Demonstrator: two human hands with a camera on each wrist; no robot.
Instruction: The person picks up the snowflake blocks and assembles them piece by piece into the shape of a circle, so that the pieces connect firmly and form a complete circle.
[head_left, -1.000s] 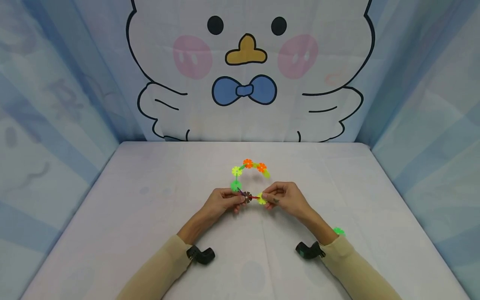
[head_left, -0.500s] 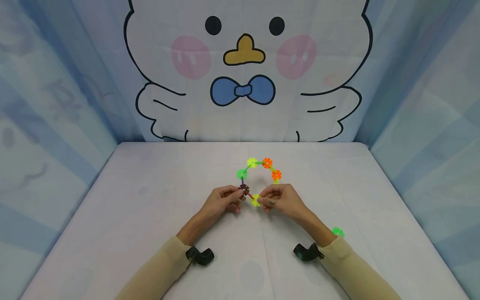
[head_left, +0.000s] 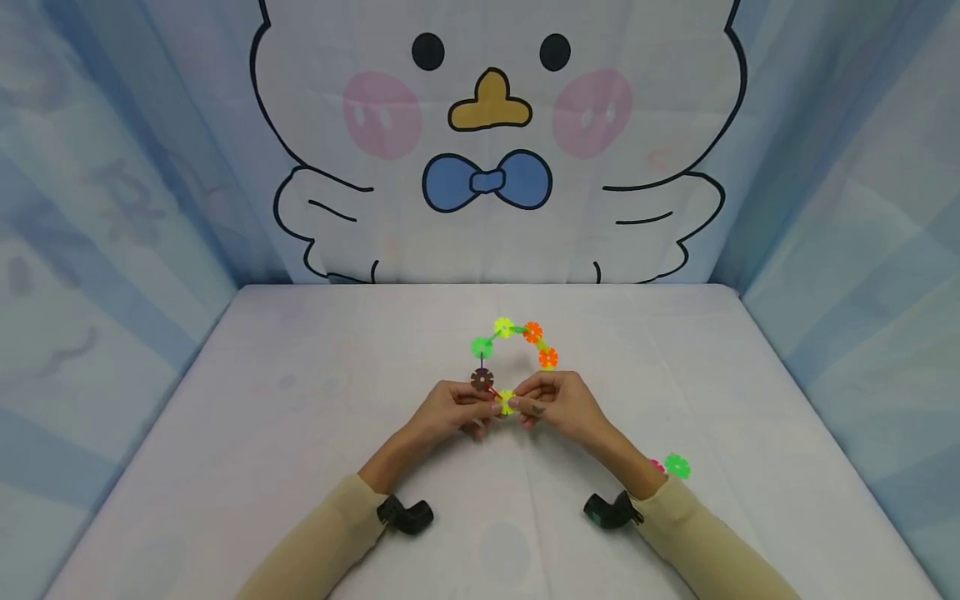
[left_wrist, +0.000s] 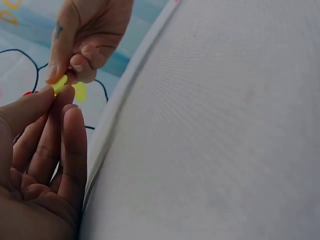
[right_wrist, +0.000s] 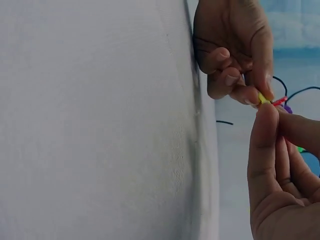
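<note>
Both hands meet over the middle of the table at a yellow snowflake disc (head_left: 506, 402). My left hand (head_left: 459, 407) pinches its left side between thumb and fingertip. From the other side, my right hand (head_left: 561, 402) pinches the same disc. It ends a curved chain of interlocking plastic discs: a dark brown disc (head_left: 482, 379), a green disc (head_left: 482, 347), another yellow one at the top, then an orange disc (head_left: 548, 357) among others on the right. Near the right knuckles the chain's other end is partly hidden. In the left wrist view the yellow disc (left_wrist: 59, 84) shows between both thumbs.
A loose green disc (head_left: 678, 465) and a pink disc (head_left: 657, 465) lie beside the right forearm, the pink one partly covered. The white table (head_left: 300, 417) ends at a printed cloth backdrop (head_left: 487, 242), with curtains on both sides.
My left hand has shifted from the brown disc onto the yellow disc. The chain has swung round to the right, and the pink disc has come into view beside the forearm.
</note>
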